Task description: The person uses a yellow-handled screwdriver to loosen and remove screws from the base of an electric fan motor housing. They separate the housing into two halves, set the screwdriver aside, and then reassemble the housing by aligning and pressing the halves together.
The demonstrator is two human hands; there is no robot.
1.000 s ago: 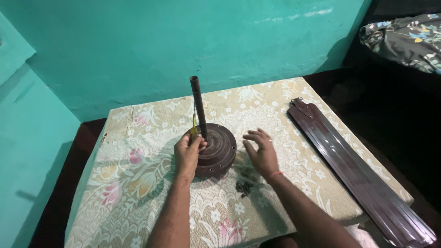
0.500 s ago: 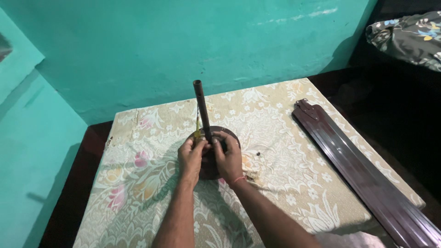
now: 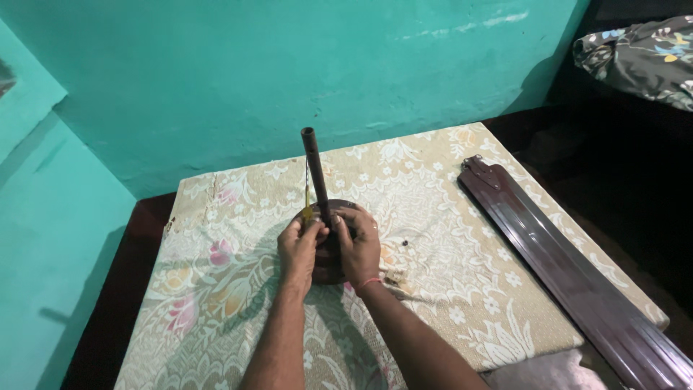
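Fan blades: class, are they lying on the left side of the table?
No, the dark brown fan blades lie along the right edge of the cloth-covered table, apart from both hands.

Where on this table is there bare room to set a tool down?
Free patches on the floral cloth: the near left corner beside the left hand, and the strip between the right hand and the fan blades, save one small dark bit. It is crowded around the fan motor and its rod.
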